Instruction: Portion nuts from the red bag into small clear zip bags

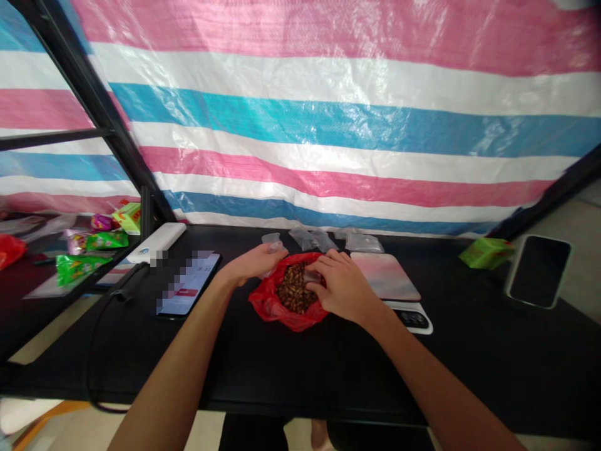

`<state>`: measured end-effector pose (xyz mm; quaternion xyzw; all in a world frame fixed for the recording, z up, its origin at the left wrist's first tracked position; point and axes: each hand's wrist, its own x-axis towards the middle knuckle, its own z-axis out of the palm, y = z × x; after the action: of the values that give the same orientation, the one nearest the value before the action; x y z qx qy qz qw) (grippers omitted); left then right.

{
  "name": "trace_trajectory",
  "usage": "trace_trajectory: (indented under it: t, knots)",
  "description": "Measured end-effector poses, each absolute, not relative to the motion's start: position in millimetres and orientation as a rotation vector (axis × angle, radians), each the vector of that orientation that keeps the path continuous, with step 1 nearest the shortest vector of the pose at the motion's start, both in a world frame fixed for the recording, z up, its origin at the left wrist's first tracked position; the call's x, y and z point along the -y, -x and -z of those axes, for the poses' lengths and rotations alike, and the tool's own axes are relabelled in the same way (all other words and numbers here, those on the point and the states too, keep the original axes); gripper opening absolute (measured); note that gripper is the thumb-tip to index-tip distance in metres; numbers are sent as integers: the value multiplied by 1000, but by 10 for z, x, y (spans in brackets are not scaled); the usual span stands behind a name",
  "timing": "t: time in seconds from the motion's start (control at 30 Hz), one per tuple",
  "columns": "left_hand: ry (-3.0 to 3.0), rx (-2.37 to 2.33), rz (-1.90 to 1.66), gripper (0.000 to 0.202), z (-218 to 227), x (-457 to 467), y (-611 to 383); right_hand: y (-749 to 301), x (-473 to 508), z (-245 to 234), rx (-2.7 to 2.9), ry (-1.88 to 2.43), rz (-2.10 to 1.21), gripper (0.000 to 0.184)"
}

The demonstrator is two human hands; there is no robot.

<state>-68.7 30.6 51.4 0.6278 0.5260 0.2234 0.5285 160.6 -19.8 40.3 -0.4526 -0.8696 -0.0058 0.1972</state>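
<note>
Through my feed, a pink, white and blue striped tarp [328,131] hangs behind the black tabletop [328,369]. Mid-table sits a red plastic bag [267,304] of brown pieces. My left hand [251,263] grips a small clear plastic bag [271,241]; my right hand [340,288] curls over the red bag's mouth, its grasp unclear.

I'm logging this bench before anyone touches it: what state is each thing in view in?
left hand: gripping a small clear plastic bag
right hand: pinching a clear plastic piece
red plastic bag: open, holding brown pieces
smartphone: lying face up, screen lit
white power bank: lying flat
second phone: screen dark
</note>
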Motion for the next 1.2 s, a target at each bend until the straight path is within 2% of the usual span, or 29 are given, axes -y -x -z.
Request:
trace_trajectory:
  t: [0.2, 0.37, 0.6, 0.87, 0.97, 1.07, 1.2]
  knots:
    - [-1485, -1150, -561, 49, -439, -318, 651, -1579, 202, -339, 2402, 1269, -31, 21]
    - [-1530, -1096, -629, 46, -381, -350, 639, -1515, 186, -254, 2334, 1299, 11, 29]
    - [-1530, -1106, -640, 43, -387, -338, 604, -1458, 173, -210, 2243, 1341, -72, 22]
    - [-1757, -1338, -1004, 23, -490, -386, 605, -1491, 139, -242, 2148, 1317, -186, 24]
    - [-2027, -1385, -1176, 29, -454, -435, 648, -1537, 96, -287, 2010, 1263, -228, 22]
    - [-2377, -1288, -1122, 36, -424, -426, 647, -1582, 54, -325, 1830, 1151, -369, 23]
    - [-2491, -1157, -946, 34, -430, -359, 575, -1604, 52, -355, 1784, 985, -501, 30]
